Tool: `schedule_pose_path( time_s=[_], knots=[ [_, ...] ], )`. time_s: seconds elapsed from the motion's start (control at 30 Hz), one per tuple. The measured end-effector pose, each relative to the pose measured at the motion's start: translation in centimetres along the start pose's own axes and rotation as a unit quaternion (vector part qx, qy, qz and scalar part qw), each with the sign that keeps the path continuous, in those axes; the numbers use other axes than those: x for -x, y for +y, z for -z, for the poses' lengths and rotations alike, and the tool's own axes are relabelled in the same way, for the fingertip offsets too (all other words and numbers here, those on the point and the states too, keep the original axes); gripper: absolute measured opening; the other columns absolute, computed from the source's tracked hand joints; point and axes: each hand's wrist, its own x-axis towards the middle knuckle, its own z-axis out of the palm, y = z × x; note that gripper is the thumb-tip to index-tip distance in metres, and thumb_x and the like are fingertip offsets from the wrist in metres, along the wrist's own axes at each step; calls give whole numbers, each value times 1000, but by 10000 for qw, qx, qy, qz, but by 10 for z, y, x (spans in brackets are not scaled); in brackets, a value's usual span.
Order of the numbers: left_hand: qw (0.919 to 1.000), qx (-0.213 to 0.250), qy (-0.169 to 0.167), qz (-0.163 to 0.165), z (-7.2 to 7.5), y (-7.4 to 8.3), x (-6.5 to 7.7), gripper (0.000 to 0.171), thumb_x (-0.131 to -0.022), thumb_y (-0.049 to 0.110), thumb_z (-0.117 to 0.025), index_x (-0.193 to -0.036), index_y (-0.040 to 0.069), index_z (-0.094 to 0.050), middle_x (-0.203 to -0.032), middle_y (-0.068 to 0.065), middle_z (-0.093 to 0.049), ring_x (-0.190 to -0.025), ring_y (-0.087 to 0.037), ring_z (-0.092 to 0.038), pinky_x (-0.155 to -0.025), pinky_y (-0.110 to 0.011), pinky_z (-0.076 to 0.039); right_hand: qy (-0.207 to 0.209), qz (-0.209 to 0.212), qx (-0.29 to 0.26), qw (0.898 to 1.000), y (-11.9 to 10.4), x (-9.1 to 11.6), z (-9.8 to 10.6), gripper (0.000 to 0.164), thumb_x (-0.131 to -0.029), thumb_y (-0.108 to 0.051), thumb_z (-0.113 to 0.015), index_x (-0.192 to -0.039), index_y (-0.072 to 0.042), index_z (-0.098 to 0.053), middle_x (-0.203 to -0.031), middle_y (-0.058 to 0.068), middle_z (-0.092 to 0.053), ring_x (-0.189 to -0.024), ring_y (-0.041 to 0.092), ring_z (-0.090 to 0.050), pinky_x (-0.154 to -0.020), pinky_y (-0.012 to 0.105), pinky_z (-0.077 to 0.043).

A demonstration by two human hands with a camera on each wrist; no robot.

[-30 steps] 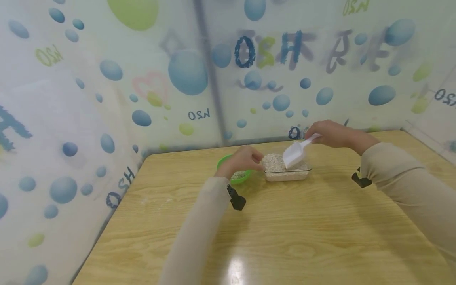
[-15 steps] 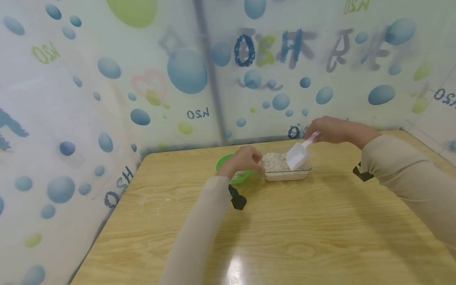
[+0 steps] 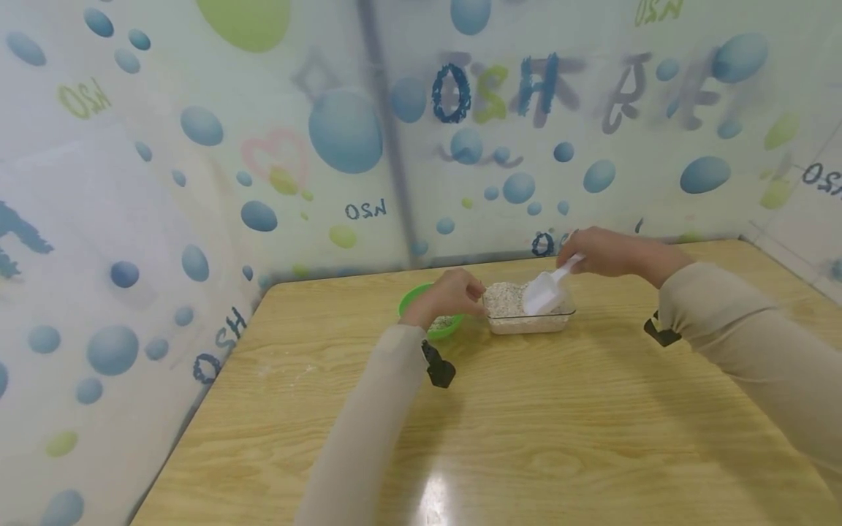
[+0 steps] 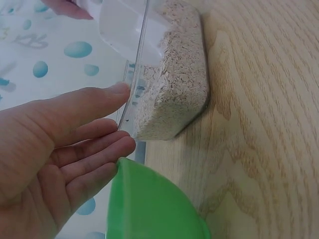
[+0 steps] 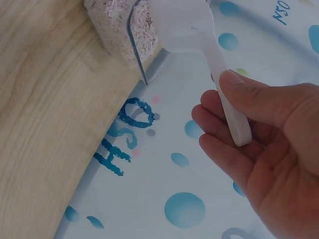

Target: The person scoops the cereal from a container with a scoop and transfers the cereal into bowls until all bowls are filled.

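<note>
Against the earlier frame, the right grip [image 3: 595,250] has come down and slightly toward nine o'clock, bringing the white scoop [image 3: 544,292] lower over the pale flakes [image 3: 506,298]; the left grip [image 3: 450,294] shows no clear shift. The right grip pinches the scoop's handle between thumb and fingers, the handle's end lying across the fingers. The scoop is tilted, its blade within the clear container [image 3: 526,328] and meeting the flakes.

The container stands upright on the wooden surface [image 3: 526,424]; the right grip is at its two o'clock. At its nine o'clock — just beside it — sits a green bowl [image 3: 442,334], also holding flakes. The left grip, fingers loosely extended and thumb apart, touches the container's rim at that end. Obstruction noted: this hand reaches across the bowl and covers much of its opening in the head view; whether its lower fingers touch the bowl's rim cannot be told. A patterned wall [image 3: 434,183] closes off twelve o'clock, right behind the surface's far edge. Dark devices [image 3: 440,370] hang at both cuffs.
</note>
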Motion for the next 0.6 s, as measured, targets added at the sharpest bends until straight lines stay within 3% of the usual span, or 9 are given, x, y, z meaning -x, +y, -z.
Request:
schedule_pose_path(
  time_s=[0.1,0.2,0.6],
  knots=[
    [9999,64,4,115,0,0,1,38,-78,14,-73,-113,0,-64,-109,-10,-62,-98,-19,-57,-84,-28,-47,-50,21,-36,10000,0,0,-2,17,-84,4,-60,-100,6,-65,-99,18,-64,-96,38,-56,-82,50,-46],
    [9998,81,-14,201,0,1,1,45,-79,15,-73,-119,0,-60,-115,-10,-60,-102,-20,-56,-86,-28,-47,-77,-20,-61,10000,-1,0,-6,18,-85,3,-59,-102,6,-64,-100,18,-63,-97,39,-56,-82,51,-46],
    [9999,-35,-70,97,1,3,2,41,-80,15,-72,-116,-1,-61,-114,-12,-61,-102,-21,-57,-86,-29,-47,-98,-284,-116,9995,0,5,-19,18,-87,0,-57,-104,5,-64,-103,17,-62,-99,38,-55,-84,50,-45]
  ],
)
